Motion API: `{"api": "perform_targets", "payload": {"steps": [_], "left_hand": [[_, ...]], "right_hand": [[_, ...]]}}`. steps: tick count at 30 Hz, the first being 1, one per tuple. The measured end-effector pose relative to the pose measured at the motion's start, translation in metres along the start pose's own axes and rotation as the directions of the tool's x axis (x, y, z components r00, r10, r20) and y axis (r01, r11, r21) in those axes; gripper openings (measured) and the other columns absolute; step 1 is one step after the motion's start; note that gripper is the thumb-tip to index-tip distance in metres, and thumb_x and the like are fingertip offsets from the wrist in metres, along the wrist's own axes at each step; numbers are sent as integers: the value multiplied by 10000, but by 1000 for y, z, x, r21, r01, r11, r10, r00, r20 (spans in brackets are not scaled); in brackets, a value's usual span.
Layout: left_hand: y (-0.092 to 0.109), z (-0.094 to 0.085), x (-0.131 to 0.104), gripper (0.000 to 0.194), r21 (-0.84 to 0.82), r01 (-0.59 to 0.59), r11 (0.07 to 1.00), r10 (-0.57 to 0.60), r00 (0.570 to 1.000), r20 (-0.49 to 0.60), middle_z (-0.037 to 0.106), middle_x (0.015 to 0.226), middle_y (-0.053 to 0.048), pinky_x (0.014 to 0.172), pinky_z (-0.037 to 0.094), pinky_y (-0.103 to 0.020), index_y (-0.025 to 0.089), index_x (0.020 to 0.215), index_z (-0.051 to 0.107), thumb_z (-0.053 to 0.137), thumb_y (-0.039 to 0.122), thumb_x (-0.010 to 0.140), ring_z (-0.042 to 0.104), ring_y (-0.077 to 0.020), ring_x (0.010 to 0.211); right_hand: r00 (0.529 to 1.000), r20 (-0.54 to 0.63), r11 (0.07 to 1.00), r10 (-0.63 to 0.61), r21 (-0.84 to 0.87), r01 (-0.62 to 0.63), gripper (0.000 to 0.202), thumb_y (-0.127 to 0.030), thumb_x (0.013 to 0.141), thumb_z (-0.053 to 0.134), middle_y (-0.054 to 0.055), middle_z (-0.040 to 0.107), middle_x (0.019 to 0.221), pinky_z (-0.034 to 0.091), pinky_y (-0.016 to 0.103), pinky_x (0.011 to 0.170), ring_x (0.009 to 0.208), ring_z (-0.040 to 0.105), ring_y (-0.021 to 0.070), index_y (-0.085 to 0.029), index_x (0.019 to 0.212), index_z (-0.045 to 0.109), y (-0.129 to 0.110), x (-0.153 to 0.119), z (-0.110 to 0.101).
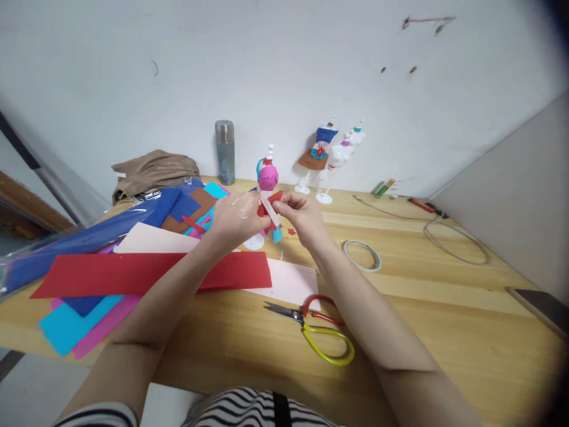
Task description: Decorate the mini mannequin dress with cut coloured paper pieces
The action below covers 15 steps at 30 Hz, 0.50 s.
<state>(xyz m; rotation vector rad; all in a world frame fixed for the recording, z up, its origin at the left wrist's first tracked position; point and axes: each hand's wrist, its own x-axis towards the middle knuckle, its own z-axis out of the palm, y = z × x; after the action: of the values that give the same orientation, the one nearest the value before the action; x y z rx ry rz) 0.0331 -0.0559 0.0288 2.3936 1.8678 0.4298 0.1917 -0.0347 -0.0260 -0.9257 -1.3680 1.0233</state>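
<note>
A small white mannequin (271, 150) stands in front of me, dressed in a magenta top (268, 178) with a blue piece behind it. At its waist are a pale pink strip (271, 210) and a red piece (276, 197). My left hand (237, 218) closes on the pale strip from the left, its fingertips partly hidden. With thumb and forefinger my right hand (304, 216) pinches the red piece from the right. Below them a light blue scrap (277, 235) hangs down, and a tiny red flower cutout (291, 232) lies on the table.
Scissors (306, 323) lie near my right forearm, beside a tape roll (377, 261). Red sheets (155, 274) and coloured pieces cover the left. Behind stand a flask (226, 154) and dressed mannequins (320, 148). A cable (427, 228) and phone (540, 311) lie right.
</note>
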Motion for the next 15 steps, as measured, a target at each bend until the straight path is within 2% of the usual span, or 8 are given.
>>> {"api": "perform_targets", "payload": {"steps": [3,8,11,15], "left_hand": [[-2,2,2,348,-1,17,1000,-17,1000,-17,660,789,-83,694,423,-332,203,845,645,542,535,827,628,-268,804],[-5,1,3,279,-22,21,1000,-21,1000,-1,646,752,-63,664,391,-313,213,816,633,553,480,826,621,-248,781],[-4,-2,3,251,-46,24,999,-23,1000,8,615,716,-53,641,359,-311,211,779,606,564,456,813,597,-235,744],[-3,-6,3,202,-84,34,996,-32,999,29,563,647,-30,604,319,-299,208,722,559,589,400,777,550,-203,687]], "right_hand": [[1000,13,1000,-5,11,5,221,-393,655,759,-7,649,613,462,296,586,574,559,134,-212,652,632,-3,-1,1],[999,45,999,-29,-42,31,176,-372,692,704,-12,648,611,445,288,571,562,551,129,-204,701,654,-7,0,-4],[993,120,972,7,-233,21,154,-339,714,684,-21,617,580,391,274,539,532,521,122,-198,704,625,-9,2,-14],[941,301,816,156,-576,49,196,-321,699,746,-13,613,630,358,269,545,578,525,132,-195,700,596,-13,-2,-23]]}}
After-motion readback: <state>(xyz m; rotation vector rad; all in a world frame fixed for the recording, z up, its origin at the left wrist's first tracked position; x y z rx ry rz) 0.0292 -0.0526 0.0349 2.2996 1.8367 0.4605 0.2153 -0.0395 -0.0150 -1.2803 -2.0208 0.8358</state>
